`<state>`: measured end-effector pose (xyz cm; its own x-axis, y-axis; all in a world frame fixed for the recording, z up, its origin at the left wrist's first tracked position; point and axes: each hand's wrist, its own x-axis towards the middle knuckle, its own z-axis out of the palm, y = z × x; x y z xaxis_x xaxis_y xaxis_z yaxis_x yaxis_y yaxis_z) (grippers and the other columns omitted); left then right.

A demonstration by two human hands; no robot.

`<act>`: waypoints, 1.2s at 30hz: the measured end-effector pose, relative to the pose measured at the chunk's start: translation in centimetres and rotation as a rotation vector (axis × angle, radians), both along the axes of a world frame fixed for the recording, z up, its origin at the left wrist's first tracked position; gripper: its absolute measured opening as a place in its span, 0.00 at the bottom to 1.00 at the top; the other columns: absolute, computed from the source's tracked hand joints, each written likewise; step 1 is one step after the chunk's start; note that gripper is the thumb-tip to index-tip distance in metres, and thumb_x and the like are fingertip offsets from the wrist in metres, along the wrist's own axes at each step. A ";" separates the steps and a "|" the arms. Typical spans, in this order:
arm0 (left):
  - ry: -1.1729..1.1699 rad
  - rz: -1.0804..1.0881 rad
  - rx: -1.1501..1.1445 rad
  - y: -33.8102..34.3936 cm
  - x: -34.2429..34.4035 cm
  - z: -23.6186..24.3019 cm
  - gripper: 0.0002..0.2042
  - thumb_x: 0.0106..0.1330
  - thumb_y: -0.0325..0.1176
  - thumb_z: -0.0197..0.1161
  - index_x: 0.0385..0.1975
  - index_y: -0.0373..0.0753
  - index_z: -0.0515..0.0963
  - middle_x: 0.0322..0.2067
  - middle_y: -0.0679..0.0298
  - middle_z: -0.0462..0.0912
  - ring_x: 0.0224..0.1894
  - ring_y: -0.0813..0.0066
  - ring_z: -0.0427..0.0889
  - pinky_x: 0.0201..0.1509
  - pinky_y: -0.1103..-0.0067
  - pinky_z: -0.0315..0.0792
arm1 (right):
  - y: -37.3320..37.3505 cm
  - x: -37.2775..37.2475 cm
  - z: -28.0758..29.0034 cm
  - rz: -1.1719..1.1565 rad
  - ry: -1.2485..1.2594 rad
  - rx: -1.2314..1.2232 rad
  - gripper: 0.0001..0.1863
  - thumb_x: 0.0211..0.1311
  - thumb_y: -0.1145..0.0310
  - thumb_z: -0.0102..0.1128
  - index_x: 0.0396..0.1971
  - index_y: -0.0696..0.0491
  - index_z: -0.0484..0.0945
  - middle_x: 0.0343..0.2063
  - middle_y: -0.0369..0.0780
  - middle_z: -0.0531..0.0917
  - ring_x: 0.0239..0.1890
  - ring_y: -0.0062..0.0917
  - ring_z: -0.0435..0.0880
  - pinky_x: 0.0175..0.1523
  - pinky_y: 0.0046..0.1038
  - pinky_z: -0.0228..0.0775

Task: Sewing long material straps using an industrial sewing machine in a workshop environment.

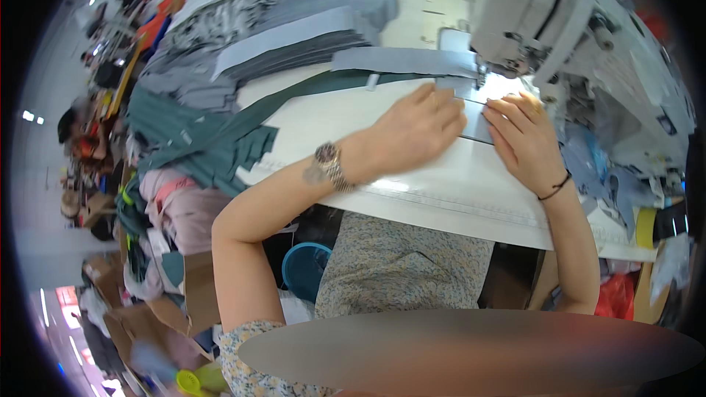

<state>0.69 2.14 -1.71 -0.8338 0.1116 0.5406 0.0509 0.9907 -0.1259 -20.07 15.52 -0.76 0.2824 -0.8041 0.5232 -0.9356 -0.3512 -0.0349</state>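
A white sewing machine (515, 7) stands at the upper right, its needle area lit above a metal plate (478, 125). My left hand (419, 125), with a wristwatch, is curled over the work surface just left of the plate; what its bent fingers hold is hidden. My right hand (522, 136) has its fingers bent and pressed together at the plate's right part, below the needle; anything in them is too small to name. A long dark green strip (309, 84) runs toward the needle area, behind my left hand. A grey fabric strip (397, 60) lies beyond it, reaching the presser foot.
Stacked grey pieces (287, 44) and green fabric (184, 132) cover the left of the white table (412, 198). Pink fabric (176, 213), cardboard boxes (198, 287) and a blue bucket (301, 272) are below. A co-worker (84, 140) sits at far left. Fabric scraps (603, 169) lie right.
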 end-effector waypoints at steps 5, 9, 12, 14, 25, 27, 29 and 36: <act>0.073 0.556 0.047 -2.1 13.1 3.9 0.14 0.52 0.25 0.68 0.40 0.36 0.81 0.42 0.59 0.83 0.46 0.56 0.82 0.49 0.65 0.78 | -0.3 1.4 0.8 0.067 0.065 -0.067 0.12 0.55 0.75 0.65 0.41 0.57 0.81 0.44 0.38 0.82 0.51 0.31 0.80 0.64 0.39 0.68; -0.067 0.807 0.367 -4.3 18.5 4.9 0.06 0.59 0.26 0.68 0.32 0.30 0.83 0.27 0.57 0.82 0.31 0.61 0.79 0.35 0.69 0.71 | -0.2 0.8 0.9 0.078 0.100 -0.055 0.13 0.54 0.75 0.65 0.41 0.58 0.81 0.44 0.41 0.82 0.50 0.35 0.80 0.62 0.39 0.71; -0.020 0.435 1.017 0.8 13.4 9.6 0.07 0.66 0.27 0.65 0.34 0.27 0.82 0.23 0.66 0.78 0.26 0.86 0.69 0.28 0.82 0.64 | -0.1 5.7 1.5 0.241 -0.465 0.295 0.19 0.60 0.68 0.65 0.48 0.61 0.79 0.51 0.47 0.81 0.52 0.41 0.80 0.61 0.38 0.71; -0.048 0.172 1.143 2.9 10.9 10.7 0.08 0.69 0.28 0.64 0.35 0.27 0.81 0.24 0.71 0.79 0.27 0.89 0.70 0.29 0.85 0.64 | -1.0 11.5 3.2 0.471 -0.876 0.688 0.28 0.65 0.53 0.63 0.56 0.60 0.76 0.54 0.51 0.79 0.56 0.40 0.79 0.63 0.37 0.68; 0.376 -0.180 2.070 -4.6 12.7 12.6 0.13 0.73 0.37 0.59 0.46 0.32 0.79 0.31 0.68 0.79 0.30 0.80 0.72 0.34 0.83 0.67 | 2.9 15.2 3.4 0.446 -0.387 0.965 0.16 0.71 0.60 0.56 0.49 0.56 0.80 0.44 0.43 0.85 0.48 0.33 0.82 0.51 0.36 0.76; 0.367 -0.232 2.149 -4.7 12.7 13.5 0.14 0.73 0.37 0.58 0.46 0.32 0.78 0.30 0.68 0.77 0.30 0.79 0.70 0.33 0.83 0.65 | -1.1 14.8 4.4 0.374 -0.163 0.694 0.19 0.68 0.60 0.57 0.53 0.53 0.78 0.52 0.44 0.80 0.53 0.36 0.79 0.55 0.36 0.74; 0.495 -0.171 2.111 -4.8 12.6 13.7 0.15 0.70 0.39 0.62 0.43 0.30 0.80 0.28 0.66 0.79 0.27 0.78 0.72 0.32 0.82 0.67 | -5.6 14.3 3.9 0.290 -0.113 0.434 0.23 0.66 0.58 0.58 0.59 0.50 0.75 0.62 0.43 0.74 0.61 0.37 0.73 0.63 0.38 0.68; 0.553 0.328 1.526 -6.4 13.8 11.6 0.15 0.70 0.39 0.63 0.44 0.31 0.78 0.36 0.61 0.82 0.37 0.70 0.80 0.43 0.75 0.72 | -8.7 13.2 -2.2 0.176 -0.057 0.234 0.30 0.65 0.56 0.58 0.66 0.48 0.68 0.70 0.43 0.64 0.72 0.34 0.63 0.73 0.54 0.50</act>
